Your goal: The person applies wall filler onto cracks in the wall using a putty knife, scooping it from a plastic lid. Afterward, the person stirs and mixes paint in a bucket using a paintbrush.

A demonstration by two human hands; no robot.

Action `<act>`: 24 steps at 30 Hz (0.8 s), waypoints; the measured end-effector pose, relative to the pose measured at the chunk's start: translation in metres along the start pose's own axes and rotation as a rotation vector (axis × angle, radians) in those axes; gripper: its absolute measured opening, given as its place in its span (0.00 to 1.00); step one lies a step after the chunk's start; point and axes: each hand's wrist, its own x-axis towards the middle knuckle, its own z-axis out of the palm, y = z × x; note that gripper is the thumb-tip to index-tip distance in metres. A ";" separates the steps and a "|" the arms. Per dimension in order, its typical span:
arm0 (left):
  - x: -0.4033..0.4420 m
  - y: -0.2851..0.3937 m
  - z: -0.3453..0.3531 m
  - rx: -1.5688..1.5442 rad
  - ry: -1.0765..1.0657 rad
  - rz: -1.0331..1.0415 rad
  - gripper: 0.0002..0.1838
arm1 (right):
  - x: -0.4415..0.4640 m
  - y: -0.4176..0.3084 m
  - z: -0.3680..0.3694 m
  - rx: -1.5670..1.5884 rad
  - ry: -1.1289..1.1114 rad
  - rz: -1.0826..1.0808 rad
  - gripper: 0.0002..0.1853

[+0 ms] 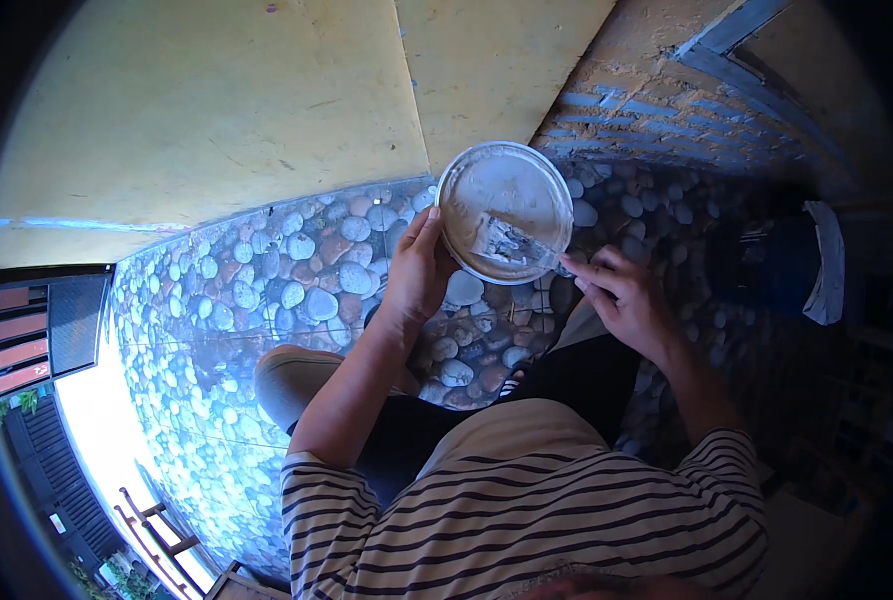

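Note:
My left hand (419,268) grips the left rim of a round, white-rimmed container (507,190), either a lid or a shallow tub; its depth is hard to judge. Pale beige paste coats the inside. Across its lower part lies the blade of a putty knife (507,240), smeared with grey-white paste. The fingers of my right hand (622,295) are closed on the knife's handle end at the container's lower right edge, mostly hiding the handle.
Ahead rises a yellowish wall panel (237,110), with rough bluish brickwork (657,110) to its right. A dark bucket-like container (767,260) stands in shadow at right. The floor (247,300) has a pebble pattern. A wooden rack (157,535) is at lower left.

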 end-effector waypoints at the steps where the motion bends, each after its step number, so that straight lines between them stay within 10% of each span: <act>1: 0.000 0.001 0.002 -0.016 0.022 0.025 0.19 | -0.006 -0.004 0.003 0.002 0.001 0.003 0.22; 24: -0.001 -0.036 0.026 -0.055 0.050 0.180 0.20 | -0.014 -0.029 0.105 0.069 0.300 0.016 0.27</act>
